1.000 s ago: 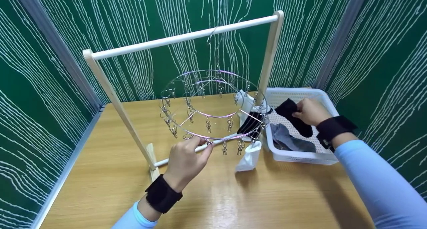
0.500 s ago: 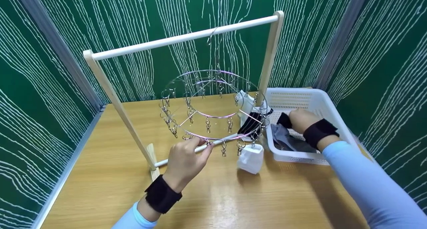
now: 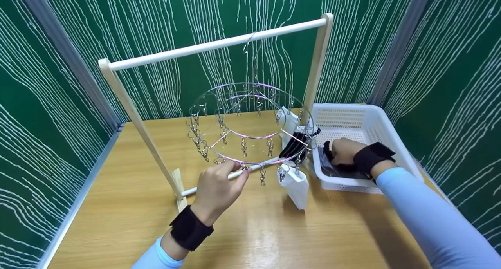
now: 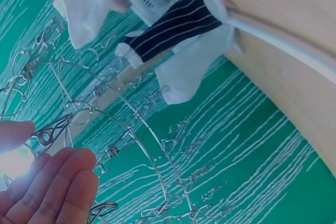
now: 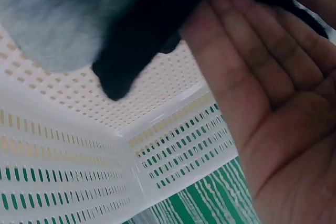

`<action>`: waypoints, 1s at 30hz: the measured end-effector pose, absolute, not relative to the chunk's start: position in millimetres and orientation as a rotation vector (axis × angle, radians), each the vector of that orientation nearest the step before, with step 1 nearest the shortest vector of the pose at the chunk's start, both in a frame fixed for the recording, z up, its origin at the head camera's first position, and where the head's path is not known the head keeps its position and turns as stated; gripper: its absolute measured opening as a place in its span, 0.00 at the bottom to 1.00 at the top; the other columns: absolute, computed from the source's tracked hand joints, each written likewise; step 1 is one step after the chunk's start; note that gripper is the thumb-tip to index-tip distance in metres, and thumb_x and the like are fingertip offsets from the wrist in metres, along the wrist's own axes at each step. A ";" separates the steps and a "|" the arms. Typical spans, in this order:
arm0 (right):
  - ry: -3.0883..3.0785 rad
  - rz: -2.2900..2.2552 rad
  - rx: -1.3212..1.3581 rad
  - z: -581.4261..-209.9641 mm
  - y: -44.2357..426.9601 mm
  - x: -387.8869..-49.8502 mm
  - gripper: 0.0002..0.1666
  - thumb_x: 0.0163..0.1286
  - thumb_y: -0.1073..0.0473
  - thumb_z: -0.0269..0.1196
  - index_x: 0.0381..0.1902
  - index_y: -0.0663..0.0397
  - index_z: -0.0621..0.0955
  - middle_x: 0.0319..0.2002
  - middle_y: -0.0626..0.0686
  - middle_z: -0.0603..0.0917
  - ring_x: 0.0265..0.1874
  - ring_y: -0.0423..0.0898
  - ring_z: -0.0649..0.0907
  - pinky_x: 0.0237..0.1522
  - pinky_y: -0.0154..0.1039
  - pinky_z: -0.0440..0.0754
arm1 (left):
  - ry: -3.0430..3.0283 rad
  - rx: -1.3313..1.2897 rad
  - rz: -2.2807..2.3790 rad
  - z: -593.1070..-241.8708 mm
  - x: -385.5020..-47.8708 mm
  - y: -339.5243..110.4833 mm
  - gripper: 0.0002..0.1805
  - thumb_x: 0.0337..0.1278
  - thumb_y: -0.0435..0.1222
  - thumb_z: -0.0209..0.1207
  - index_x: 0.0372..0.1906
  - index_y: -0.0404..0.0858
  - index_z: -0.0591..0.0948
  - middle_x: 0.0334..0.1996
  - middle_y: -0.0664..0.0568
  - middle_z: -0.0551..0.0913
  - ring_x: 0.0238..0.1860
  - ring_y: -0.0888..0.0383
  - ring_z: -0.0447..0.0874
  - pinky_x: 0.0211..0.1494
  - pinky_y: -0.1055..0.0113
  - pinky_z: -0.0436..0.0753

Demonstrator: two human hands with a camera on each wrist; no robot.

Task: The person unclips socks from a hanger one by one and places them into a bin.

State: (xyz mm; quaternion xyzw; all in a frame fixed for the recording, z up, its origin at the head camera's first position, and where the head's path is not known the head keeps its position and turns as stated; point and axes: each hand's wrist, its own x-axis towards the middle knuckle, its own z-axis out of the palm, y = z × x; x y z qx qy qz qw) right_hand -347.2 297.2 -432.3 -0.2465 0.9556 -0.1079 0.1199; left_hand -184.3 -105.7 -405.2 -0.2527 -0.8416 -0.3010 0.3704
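I'm seeing pale blue on both arms: left sleeve (image 3: 156, 258) is ending in a brighter hem, right sleeve (image 3: 426, 216) is wrinkling toward the elbow. Wide black straps are wrapping both wrists; left wristband (image 3: 191, 228) is lying fairly flush, right wristband (image 3: 373, 158) is sticking out at one corner. Left hand (image 3: 219, 186) and right hand (image 3: 345, 151) are going bare.

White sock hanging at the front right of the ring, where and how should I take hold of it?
Probably pinch the white sock just below the clip holding it, coming from the near right side: it hangs with its lower end loose, while a second clip overlaps its upper left in the head view.
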 end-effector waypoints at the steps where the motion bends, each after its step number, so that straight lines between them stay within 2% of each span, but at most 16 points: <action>1: 2.790 -0.346 -0.710 -430.0 299.0 -348.6 0.18 0.60 0.66 0.68 0.12 0.52 0.78 0.12 0.41 0.74 0.15 0.38 0.71 0.21 0.33 0.68 | -2.161 -0.648 -0.773 -404.9 -184.1 -105.5 0.08 0.57 0.34 0.78 0.33 0.37 0.88 0.29 0.49 0.93 0.31 0.54 0.95 0.33 0.60 0.91; 4: 2.828 -0.420 -0.697 -419.0 303.1 -350.8 0.10 0.65 0.64 0.70 0.24 0.62 0.89 0.17 0.48 0.85 0.19 0.40 0.79 0.27 0.39 0.80 | -2.162 -0.647 -0.779 -404.3 -183.8 -105.2 0.08 0.57 0.34 0.78 0.33 0.37 0.88 0.30 0.49 0.93 0.32 0.54 0.95 0.34 0.59 0.91; 7: 2.904 -0.484 -0.710 -405.4 303.1 -347.9 0.08 0.69 0.64 0.71 0.32 0.65 0.91 0.26 0.55 0.90 0.26 0.45 0.84 0.37 0.48 0.86 | -2.158 -0.645 -0.782 -404.0 -183.7 -105.3 0.08 0.57 0.34 0.78 0.33 0.38 0.88 0.30 0.49 0.93 0.33 0.53 0.95 0.35 0.58 0.92; 13: 3.012 -0.693 -0.720 -383.0 296.1 -332.8 0.11 0.74 0.63 0.70 0.44 0.69 0.90 0.41 0.66 0.93 0.38 0.57 0.91 0.48 0.59 0.89 | -2.165 -0.642 -0.785 -403.7 -183.7 -106.2 0.08 0.57 0.34 0.78 0.33 0.37 0.88 0.31 0.48 0.94 0.33 0.51 0.95 0.37 0.56 0.92; 17: 3.103 -0.839 -0.781 -372.5 285.4 -320.1 0.12 0.76 0.64 0.69 0.48 0.71 0.89 0.45 0.70 0.92 0.44 0.66 0.92 0.52 0.64 0.89 | -2.174 -0.644 -0.802 -404.0 -183.7 -107.0 0.08 0.58 0.33 0.78 0.33 0.37 0.88 0.31 0.48 0.94 0.34 0.51 0.96 0.39 0.57 0.93; 21: 3.204 -0.942 -0.947 -369.6 272.6 -308.3 0.12 0.73 0.68 0.69 0.51 0.72 0.88 0.48 0.70 0.92 0.46 0.69 0.92 0.53 0.66 0.89 | -2.182 -0.638 -0.814 -404.0 -183.6 -108.5 0.07 0.59 0.34 0.77 0.34 0.37 0.88 0.31 0.48 0.94 0.35 0.52 0.96 0.40 0.56 0.94; 26: 3.261 -1.000 -1.287 -371.6 259.8 -298.4 0.19 0.65 0.74 0.71 0.54 0.72 0.87 0.53 0.69 0.91 0.54 0.69 0.90 0.60 0.64 0.86 | -2.174 -0.635 -0.795 -403.4 -185.1 -111.0 0.07 0.60 0.34 0.77 0.35 0.37 0.88 0.31 0.48 0.94 0.35 0.52 0.96 0.40 0.56 0.94; 27: 3.259 -1.002 -1.353 -371.8 257.7 -296.9 0.21 0.64 0.74 0.71 0.55 0.72 0.86 0.55 0.69 0.90 0.56 0.68 0.89 0.64 0.61 0.85 | -2.172 -0.634 -0.793 -403.3 -185.4 -111.6 0.07 0.59 0.34 0.77 0.34 0.37 0.89 0.31 0.49 0.94 0.35 0.52 0.96 0.40 0.56 0.94; 30: 3.219 -0.986 -1.526 -371.7 252.5 -293.8 0.24 0.62 0.76 0.71 0.58 0.71 0.86 0.59 0.69 0.89 0.60 0.68 0.87 0.74 0.42 0.79 | -2.171 -0.625 -0.785 -403.1 -186.0 -113.7 0.07 0.59 0.34 0.77 0.34 0.37 0.89 0.30 0.49 0.94 0.34 0.52 0.96 0.39 0.56 0.93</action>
